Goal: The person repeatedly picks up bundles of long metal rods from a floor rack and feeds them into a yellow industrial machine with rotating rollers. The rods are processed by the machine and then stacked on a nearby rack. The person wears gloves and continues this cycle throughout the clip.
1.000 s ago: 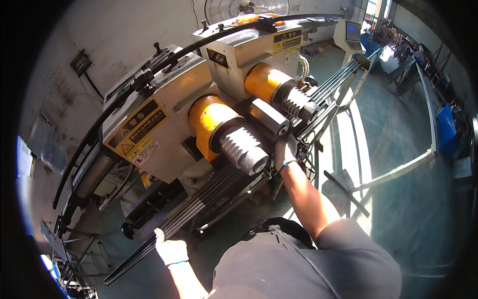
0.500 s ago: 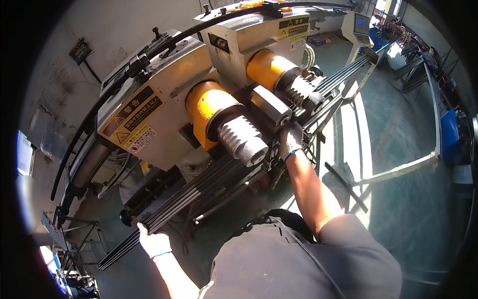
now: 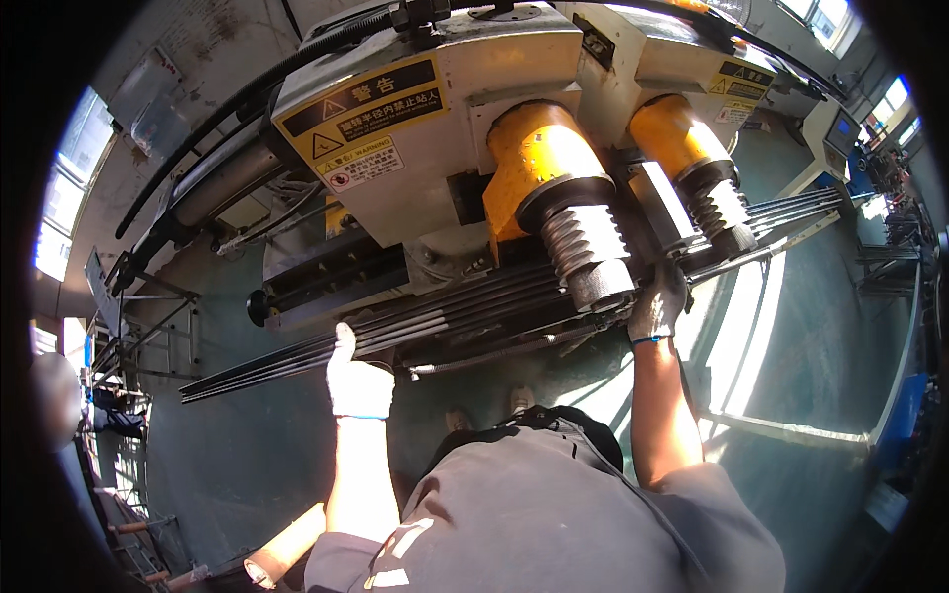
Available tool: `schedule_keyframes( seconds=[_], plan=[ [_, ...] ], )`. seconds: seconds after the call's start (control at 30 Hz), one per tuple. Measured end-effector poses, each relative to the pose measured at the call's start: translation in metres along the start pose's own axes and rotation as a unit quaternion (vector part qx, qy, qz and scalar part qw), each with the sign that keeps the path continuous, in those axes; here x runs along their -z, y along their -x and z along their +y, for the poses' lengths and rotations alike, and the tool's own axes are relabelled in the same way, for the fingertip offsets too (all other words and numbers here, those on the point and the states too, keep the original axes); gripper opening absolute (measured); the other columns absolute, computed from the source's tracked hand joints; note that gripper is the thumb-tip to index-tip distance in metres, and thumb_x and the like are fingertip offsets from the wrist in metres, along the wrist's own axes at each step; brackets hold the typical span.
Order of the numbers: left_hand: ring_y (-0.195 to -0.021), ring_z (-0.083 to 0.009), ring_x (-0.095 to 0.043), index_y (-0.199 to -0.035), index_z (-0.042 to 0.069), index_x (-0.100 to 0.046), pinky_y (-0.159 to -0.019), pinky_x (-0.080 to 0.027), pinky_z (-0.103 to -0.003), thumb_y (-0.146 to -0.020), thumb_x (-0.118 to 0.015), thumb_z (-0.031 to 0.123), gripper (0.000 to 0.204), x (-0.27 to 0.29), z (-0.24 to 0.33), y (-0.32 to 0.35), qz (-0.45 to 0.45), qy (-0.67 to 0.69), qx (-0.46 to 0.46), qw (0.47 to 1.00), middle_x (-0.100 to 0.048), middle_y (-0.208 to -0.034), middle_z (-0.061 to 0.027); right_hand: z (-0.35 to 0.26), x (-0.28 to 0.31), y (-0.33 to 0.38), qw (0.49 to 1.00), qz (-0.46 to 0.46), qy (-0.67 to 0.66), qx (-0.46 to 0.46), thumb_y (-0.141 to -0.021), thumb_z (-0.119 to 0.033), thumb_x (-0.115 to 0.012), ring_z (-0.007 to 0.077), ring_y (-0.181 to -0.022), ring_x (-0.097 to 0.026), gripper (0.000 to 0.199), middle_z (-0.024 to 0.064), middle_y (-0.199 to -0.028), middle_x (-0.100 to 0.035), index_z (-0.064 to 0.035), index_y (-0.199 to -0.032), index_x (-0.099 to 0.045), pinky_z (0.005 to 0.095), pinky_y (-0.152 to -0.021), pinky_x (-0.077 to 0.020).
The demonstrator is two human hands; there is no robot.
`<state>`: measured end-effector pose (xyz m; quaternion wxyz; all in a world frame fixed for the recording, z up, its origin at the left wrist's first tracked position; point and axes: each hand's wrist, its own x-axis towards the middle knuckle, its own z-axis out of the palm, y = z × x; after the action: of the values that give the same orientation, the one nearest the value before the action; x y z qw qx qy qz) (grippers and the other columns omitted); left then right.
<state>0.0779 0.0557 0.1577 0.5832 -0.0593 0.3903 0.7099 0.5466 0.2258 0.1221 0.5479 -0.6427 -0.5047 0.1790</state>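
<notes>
Left grip (image 3: pixel 358 376) around long, slim, dark-grey rods (image 3: pixel 420 329), side by side, dully shiny; right grip (image 3: pixel 657 304) of unclear hold.

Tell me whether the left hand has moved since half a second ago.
Yes: rightward. Though the whole view has shifted too, the left hand now sits clearly farther right of the black knob, along the rods.
</notes>
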Motion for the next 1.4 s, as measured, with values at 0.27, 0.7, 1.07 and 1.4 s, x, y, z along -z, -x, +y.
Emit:
schedule_keyframes(
  seconds=[0.27, 0.7, 1.07, 1.4],
  plan=[
    [-0.111, -0.0278, -0.073, -0.125, 0.002, -0.071, -0.114, -0.056, -0.046, -0.113, -0.066, 0.032, 0.032, 0.059, 0.082, 0.025, 0.008, 0.032, -0.121, 0.992, -0.075, -0.128, -0.0148, 0.020, 0.026, 0.046, 0.954, -0.021, -0.204, -0.220, -0.115, -0.047, -0.063, 0.0273, -0.130, -0.068, 0.067, 0.0198, -0.141, -0.072, 0.0134, -0.143, -0.064, 0.0400, -0.117, -0.0499],
    [-0.118, -0.0404, -0.071, -0.121, -0.002, -0.066, -0.111, -0.057, -0.058, -0.115, -0.054, 0.020, 0.026, 0.207, 0.321, -0.008, 0.104, 0.140, -0.286, 0.942, -0.075, -0.118, -0.0203, 0.188, 0.048, 0.213, 0.948, -0.064, 0.038, -0.310, -0.108, -0.020, -0.056, 0.0085, -0.063, -0.052, 0.028, -0.0017, -0.082, -0.065, -0.0087, -0.125, -0.076, 0.0266, -0.054, -0.0357],
    [-0.113, -0.0338, -0.075, -0.132, 0.011, -0.067, -0.101, -0.064, -0.053, -0.111, -0.066, 0.022, 0.023, 0.278, 0.396, 0.004, 0.097, 0.039, -0.318, 0.942, -0.076, -0.124, -0.0144, 0.193, 0.073, 0.291, 0.935, -0.087, -0.079, -0.336, -0.099, -0.013, -0.059, 0.0075, -0.047, -0.042, 0.049, -0.0061, -0.064, -0.049, -0.0228, -0.147, -0.065, 0.0251, -0.042, -0.0302],
    [-0.113, -0.0328, -0.075, -0.137, 0.012, -0.066, -0.097, -0.065, -0.051, -0.107, -0.067, 0.010, 0.030, 0.291, 0.394, -0.005, 0.108, 0.029, -0.338, 0.935, -0.076, -0.126, -0.0152, 0.111, 0.098, 0.285, 0.892, -0.271, 0.141, -0.333, -0.114, -0.018, -0.051, 0.0085, -0.049, -0.036, 0.072, -0.0050, -0.064, -0.036, -0.0249, -0.181, -0.024, 0.0265, -0.045, -0.0327]
  ],
)
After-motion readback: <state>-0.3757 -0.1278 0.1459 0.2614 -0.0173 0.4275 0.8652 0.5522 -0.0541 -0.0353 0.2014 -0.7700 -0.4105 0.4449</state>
